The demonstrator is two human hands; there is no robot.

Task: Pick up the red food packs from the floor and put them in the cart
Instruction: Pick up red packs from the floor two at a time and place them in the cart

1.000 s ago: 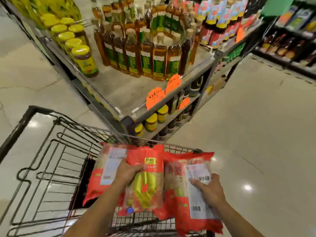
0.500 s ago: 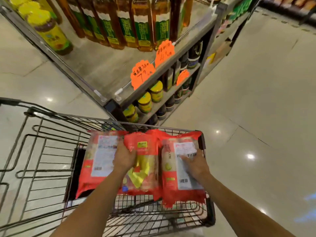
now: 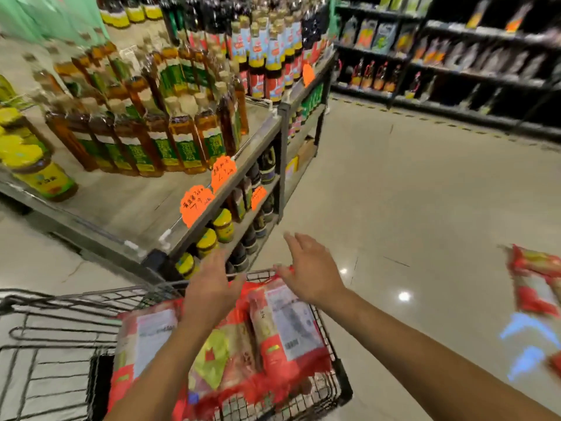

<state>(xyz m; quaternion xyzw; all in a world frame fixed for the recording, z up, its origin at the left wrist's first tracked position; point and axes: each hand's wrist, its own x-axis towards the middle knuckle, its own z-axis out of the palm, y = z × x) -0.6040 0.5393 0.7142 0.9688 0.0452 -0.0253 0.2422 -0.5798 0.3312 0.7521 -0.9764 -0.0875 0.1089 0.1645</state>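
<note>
Three red packs (image 3: 285, 335) lie flat, side by side, at the right end of the cart (image 3: 343, 387). The outer two show white labels face up, and the middle one shows a yellow-green print. Both hands hang above them and hold nothing. The left hand (image 3: 209, 287) is over the far end of the middle pack with its fingers straight and close together, its grip released. Blur hides whether the palm touches the wrapper. The right hand (image 3: 309, 268) is over the far end of the right pack, by the cart's front rim, with its fingers spread and pointing away, its grip released too. A fourth pack (image 3: 534, 284) lies on the floor (image 3: 409, 192), well to the right of the cart and near the frame's edge. A red scrap (image 3: 555, 364) below it is cut off too much to name. Just beyond the cart stands a shelf (image 3: 127, 214) with one corner turned toward the viewer. Oil bottles (image 3: 182, 138) with green labels crowd its top, and taller bottles (image 3: 267, 62) with blue and red labels stand behind them. A jar (image 3: 42, 177) with a yellow lid stands at its left, and orange tags (image 3: 195, 205) hang on its front edge. More jars (image 3: 223, 227) sit on the level below. Dark racks (image 3: 470, 74) of goods line the far side of the aisle.
</note>
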